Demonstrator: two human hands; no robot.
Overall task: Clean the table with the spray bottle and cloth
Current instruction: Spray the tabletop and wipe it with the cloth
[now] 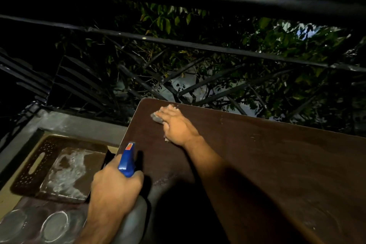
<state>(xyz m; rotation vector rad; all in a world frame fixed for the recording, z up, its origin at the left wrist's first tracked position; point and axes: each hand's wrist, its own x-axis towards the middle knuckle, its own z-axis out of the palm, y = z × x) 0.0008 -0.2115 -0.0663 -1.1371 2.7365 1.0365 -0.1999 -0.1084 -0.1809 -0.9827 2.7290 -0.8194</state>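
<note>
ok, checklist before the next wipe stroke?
1. Right hand pressed flat on cloth: ok.
2. Cloth fully on table, near its far left corner: ok.
3. Left hand grips spray bottle firmly: ok.
4. Bottle fill level: cannot tell, the hand covers it.
5. Surface wet where the cloth goes next: cannot tell, too dark.

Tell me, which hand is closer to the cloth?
The right hand. It presses flat on the cloth at the table's far corner. The left hand is apart from it, nearer the person, gripping the spray bottle.
</note>
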